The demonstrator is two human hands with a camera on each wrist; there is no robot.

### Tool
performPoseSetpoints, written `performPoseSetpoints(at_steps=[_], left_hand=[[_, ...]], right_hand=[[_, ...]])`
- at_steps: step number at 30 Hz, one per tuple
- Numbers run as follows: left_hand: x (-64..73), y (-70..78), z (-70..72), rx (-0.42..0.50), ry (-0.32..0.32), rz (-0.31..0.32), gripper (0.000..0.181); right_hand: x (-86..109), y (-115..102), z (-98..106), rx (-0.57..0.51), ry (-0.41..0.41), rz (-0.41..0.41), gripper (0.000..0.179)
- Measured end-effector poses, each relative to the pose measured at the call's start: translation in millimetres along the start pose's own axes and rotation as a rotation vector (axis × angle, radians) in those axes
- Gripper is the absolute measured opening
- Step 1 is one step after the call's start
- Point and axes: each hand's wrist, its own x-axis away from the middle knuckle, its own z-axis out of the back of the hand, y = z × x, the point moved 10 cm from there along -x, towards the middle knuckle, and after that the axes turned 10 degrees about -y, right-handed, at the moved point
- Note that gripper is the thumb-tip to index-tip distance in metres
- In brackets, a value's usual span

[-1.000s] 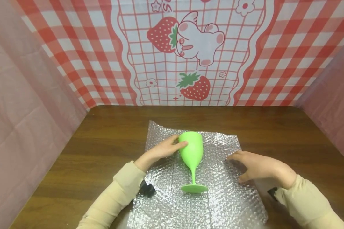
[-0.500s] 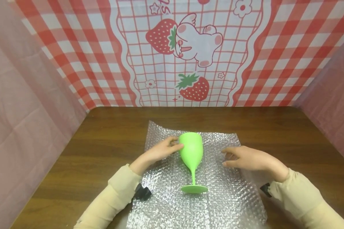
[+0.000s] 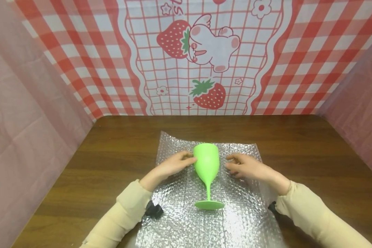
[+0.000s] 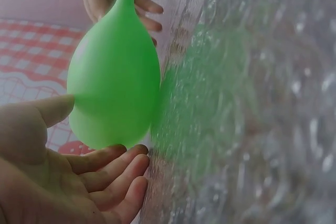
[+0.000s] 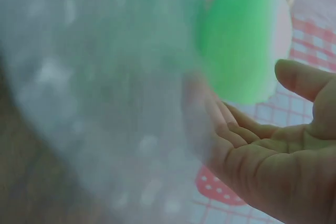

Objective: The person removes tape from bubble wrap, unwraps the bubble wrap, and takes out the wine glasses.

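Observation:
A bright green plastic goblet [image 3: 206,158] lies on its side on a sheet of bubble wrap [image 3: 186,224], rim towards the back and foot towards the front. At the left of its bowl is my left hand [image 3: 172,164], thumb tip right at the green side. In the left wrist view the fingers [image 4: 113,174] of that hand are extended beside the goblet's rim end. My right hand [image 3: 249,167] hovers over the wrap to the right of the bowl, a gap between them. Its thumb [image 5: 302,80] and fingers are spread apart in the right wrist view, holding nothing.
Under the wrap is a brown wooden table [image 3: 117,144]. A red-and-white checked cloth [image 3: 96,62] with strawberry prints hangs behind it. Pink curtains [image 3: 24,120] close off both sides. The wrap's back left corner curls up.
My right hand has moved left, from the wrap's right edge towards the goblet's bowl. The left thumb has drawn back from over the bowl to its side. The goblet stays in place.

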Motion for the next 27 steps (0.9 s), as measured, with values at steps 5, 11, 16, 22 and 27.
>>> performPoseSetpoints(at_steps=[5,11,16,22,27], left_hand=[[0.1,3.2,-2.5,-0.006,-0.026,-0.016,0.047],[0.1,2.1,-4.3,-0.017,-0.036,-0.004,0.047],[0.1,3.5,-6.3,-0.048,-0.038,-0.009,0.046],[-0.9,4.2,-7.1,-0.041,-0.032,-0.014,0.048],[-2.4,7.7,-10.5,-0.008,-0.04,-0.036,0.05]], right_hand=[[-13.6,3,-9,-0.049,-0.012,-0.014,0.057],[-22.7,4,-11,-0.081,-0.017,-0.032,0.064],[-29.1,4,-15,-0.09,-0.028,-0.038,0.067],[-33.9,6,-16,-0.118,-0.031,-0.065,0.07],[-34.4,8,-17,-0.159,-0.036,-0.067,0.072]])
